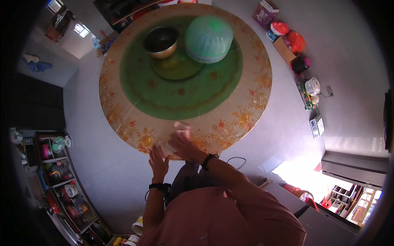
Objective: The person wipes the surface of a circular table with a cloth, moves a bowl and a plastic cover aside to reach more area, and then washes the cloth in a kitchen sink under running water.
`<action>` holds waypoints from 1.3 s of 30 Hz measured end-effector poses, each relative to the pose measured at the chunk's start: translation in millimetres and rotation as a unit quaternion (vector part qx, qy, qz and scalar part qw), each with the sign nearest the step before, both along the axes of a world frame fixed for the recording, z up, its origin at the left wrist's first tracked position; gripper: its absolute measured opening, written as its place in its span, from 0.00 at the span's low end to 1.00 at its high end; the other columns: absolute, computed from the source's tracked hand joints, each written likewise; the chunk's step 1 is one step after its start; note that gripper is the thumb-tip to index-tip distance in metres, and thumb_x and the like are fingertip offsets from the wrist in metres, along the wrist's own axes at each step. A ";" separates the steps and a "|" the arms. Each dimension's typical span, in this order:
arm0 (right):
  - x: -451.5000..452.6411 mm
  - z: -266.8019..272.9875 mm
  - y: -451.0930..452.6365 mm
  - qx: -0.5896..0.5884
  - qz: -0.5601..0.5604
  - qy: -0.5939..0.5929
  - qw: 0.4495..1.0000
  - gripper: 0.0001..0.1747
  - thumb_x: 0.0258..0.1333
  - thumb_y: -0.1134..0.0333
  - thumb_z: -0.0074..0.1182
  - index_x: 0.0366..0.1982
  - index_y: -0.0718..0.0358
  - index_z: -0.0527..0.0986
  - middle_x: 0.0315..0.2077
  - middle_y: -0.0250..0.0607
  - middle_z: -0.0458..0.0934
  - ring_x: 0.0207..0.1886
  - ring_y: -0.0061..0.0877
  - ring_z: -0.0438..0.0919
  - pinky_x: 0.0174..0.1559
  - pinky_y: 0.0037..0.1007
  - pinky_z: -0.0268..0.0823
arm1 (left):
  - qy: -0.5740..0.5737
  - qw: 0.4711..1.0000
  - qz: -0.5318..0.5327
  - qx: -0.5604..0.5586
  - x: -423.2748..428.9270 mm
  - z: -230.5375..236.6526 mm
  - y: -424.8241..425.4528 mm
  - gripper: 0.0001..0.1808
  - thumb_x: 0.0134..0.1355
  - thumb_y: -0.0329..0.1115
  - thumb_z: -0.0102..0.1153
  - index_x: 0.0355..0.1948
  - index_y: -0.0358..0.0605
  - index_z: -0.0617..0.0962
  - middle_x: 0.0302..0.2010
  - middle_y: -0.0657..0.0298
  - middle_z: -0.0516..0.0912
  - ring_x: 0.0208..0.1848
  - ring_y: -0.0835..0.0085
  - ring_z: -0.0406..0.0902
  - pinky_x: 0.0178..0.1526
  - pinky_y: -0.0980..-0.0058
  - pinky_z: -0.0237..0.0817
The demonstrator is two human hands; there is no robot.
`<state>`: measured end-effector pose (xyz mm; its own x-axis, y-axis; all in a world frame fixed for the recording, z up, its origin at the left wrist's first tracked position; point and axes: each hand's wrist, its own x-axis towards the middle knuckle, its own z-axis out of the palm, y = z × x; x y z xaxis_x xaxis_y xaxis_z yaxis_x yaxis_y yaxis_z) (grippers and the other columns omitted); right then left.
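Observation:
Before me stands a round table (203,124) under a floral tablecloth, with a green glass turntable (181,104) on top. Near the table's front edge my right hand (182,146), blurred, holds a pinkish cloth (182,127) against the tablecloth. My left hand (159,161) rests on the edge just to the left, its fingers spread and nothing in it. On the turntable's far half sit a dark-lined metal bowl (161,41) and, to its right, a translucent green dome cover (209,38).
Along the right wall are a purple carton (266,12), a red-lidded bucket (278,29), a rice cooker (312,86) and a digital scale (317,126). A shelf unit (63,181) full of household items lines the left. Bright light falls through a doorway (303,172) at lower right.

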<state>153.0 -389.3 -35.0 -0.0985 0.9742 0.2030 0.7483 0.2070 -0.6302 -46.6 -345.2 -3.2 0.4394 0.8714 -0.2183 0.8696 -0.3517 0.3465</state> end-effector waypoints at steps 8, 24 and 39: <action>144.4 19.4 -17.2 0.041 -0.294 -0.090 0.951 0.27 0.45 0.65 0.57 0.52 0.60 0.71 0.55 0.51 0.66 0.62 0.49 0.62 0.59 0.53 0.56 | 0.004 0.999 -0.051 -0.007 -24.1 4.0 2.6 0.42 0.58 0.41 0.63 0.71 0.52 0.58 0.74 0.48 0.49 0.72 0.40 0.48 0.67 0.46 0.51; -31.8 -5.9 -55.2 0.027 -0.016 -0.291 0.956 0.30 0.54 0.53 0.49 0.54 0.64 0.72 0.62 0.51 0.64 0.69 0.45 0.56 0.68 0.55 0.46 | -0.025 0.996 -0.075 -0.033 -15.2 19.8 19.6 0.38 0.55 0.26 0.60 0.68 0.52 0.63 0.70 0.54 0.57 0.66 0.44 0.57 0.64 0.49 0.59; 11.6 16.0 -13.5 -0.189 -0.059 -0.001 0.980 0.26 0.53 0.65 0.52 0.55 0.63 0.71 0.60 0.55 0.64 0.69 0.48 0.56 0.71 0.53 0.39 | -0.030 0.992 -0.126 0.009 -17.4 13.2 19.4 0.42 0.51 0.28 0.65 0.67 0.43 0.60 0.69 0.46 0.58 0.65 0.40 0.58 0.65 0.49 0.56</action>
<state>164.6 -402.8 -19.0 0.0185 0.9843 -0.1755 0.7548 -0.1289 -0.6432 -64.0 -325.8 10.0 0.6552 0.7357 -0.1714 0.7315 -0.5614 0.3870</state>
